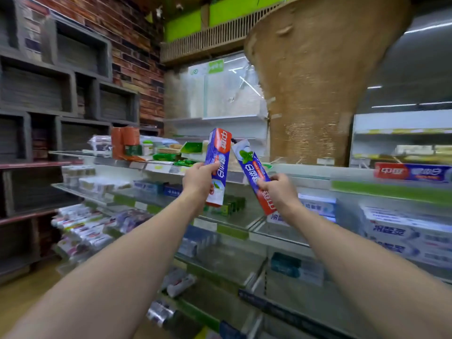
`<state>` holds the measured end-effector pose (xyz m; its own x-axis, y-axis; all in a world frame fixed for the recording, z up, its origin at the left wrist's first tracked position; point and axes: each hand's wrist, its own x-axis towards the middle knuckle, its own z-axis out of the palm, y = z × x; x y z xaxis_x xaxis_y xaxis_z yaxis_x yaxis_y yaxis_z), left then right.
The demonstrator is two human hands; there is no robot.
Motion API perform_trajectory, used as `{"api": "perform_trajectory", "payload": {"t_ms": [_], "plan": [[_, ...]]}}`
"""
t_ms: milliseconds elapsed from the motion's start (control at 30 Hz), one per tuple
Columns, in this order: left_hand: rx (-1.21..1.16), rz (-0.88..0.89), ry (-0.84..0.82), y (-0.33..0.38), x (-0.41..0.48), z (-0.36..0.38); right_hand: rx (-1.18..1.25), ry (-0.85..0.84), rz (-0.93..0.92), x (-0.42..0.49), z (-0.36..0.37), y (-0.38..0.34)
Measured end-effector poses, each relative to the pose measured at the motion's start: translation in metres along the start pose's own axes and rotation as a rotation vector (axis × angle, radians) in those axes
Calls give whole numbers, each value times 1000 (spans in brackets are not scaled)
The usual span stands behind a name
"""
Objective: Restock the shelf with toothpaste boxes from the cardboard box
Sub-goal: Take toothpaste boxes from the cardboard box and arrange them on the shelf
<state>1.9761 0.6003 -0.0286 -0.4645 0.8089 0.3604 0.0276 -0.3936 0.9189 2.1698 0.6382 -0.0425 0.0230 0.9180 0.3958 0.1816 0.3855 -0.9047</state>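
Bare glass shelf (247,217) lies open between the green boxes (233,204) and the white boxes (318,206). The ledge (305,171) above caps that gap; the pillar (318,94) stands behind it. Packs (80,226) crowd the lower left.

A red-brown brick wall (137,45) runs along the left, fronted by dark grey cubby shelves (61,77) of uneven sizes. Above the far corner sits a bright green panel (190,23) with a pale slatted trim (208,37) beneath it. Right of centre, 1 wide column (318,81) wrapped in coarse tan weave flares out toward the ceiling. Beside it, farther back, stands white shelving (220,121) with a glossy back. The store shelf (232,223) in front has glass tiers with green edge strips. Long light strips (425,28) gleam at the upper right. The floor (22,297) at the lower left is light wood, blurred.
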Motion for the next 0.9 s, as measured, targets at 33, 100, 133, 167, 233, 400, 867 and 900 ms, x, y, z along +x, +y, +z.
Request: {"api": "perform_trajectory", "payload": {"t_ms": [33,100,133,167,233,400,867,900], "plan": [[-7,8,-15,7,-2,16,3,10,-9,3,-18,-5],[-17,36,-44,21,-6,48,-8,52,-52,12,-53,-17],[-24,53,-59,26,-7,64,-11,77,-78,16,-71,-23],[-35,65,-77,32,-9,79,-2,100,-93,19,-88,-29],[-55,81,-115,41,-12,108,33,142,-112,29,-120,-38],[-102,67,-192,51,-14,166,133,185,-139,45,-179,-47],[-32,100,-361,36,54,255,172,329,-148,108,-212,-32],[29,122,-373,32,61,258,167,353,-154,114,-212,-30]]}}
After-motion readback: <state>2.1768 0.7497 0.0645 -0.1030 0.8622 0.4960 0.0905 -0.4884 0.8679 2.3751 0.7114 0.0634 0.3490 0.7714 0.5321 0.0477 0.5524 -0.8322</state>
